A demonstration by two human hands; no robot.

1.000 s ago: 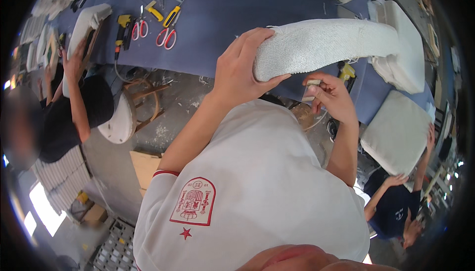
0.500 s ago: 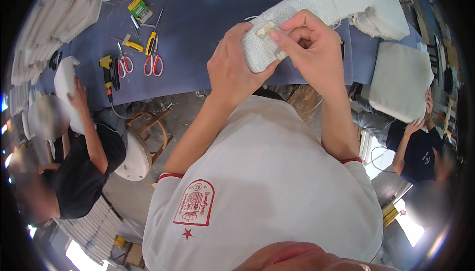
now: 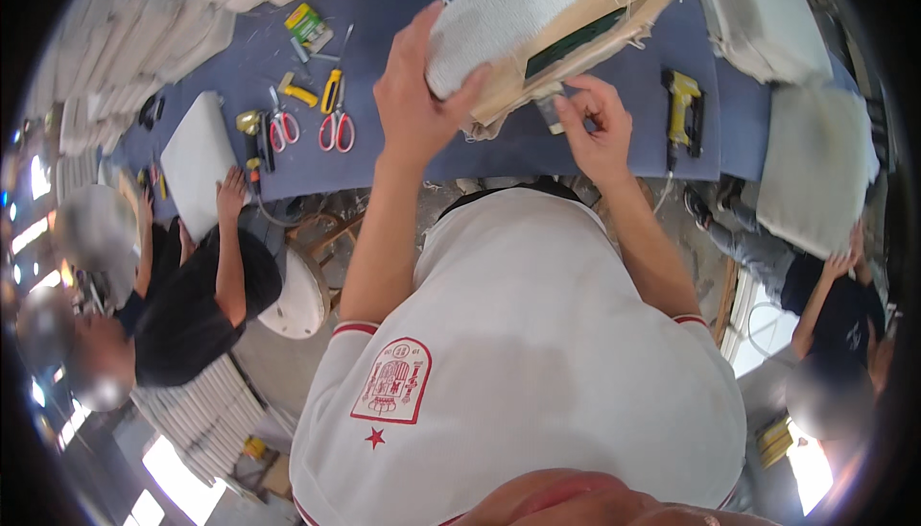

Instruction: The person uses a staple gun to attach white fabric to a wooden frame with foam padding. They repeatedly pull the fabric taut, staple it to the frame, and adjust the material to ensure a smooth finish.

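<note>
My left hand (image 3: 422,94) grips the end of a curved upholstered piece (image 3: 528,8) covered in white woven fabric. The piece is tilted up, baring its wooden underside with a dark green opening and frayed fabric along the edge. Just below that edge, my right hand (image 3: 597,128) pinches a small pale, partly see-through strip (image 3: 551,111) between thumb and fingers; its exact kind is unclear. Whether the strip touches the piece's underside I cannot tell.
On the blue-grey table (image 3: 384,180) lie two scissors (image 3: 337,131), a yellow screwdriver (image 3: 332,90), a green box (image 3: 307,27) and yellow-black air staplers (image 3: 683,108). Padded white panels (image 3: 767,17) stand right and left. Co-workers handle a white panel (image 3: 200,161) and another cushion (image 3: 815,166).
The upholstered piece has been raised and turned from its fabric face to show its wooden underside. My right hand has moved from on top of the fabric to beneath its edge.
</note>
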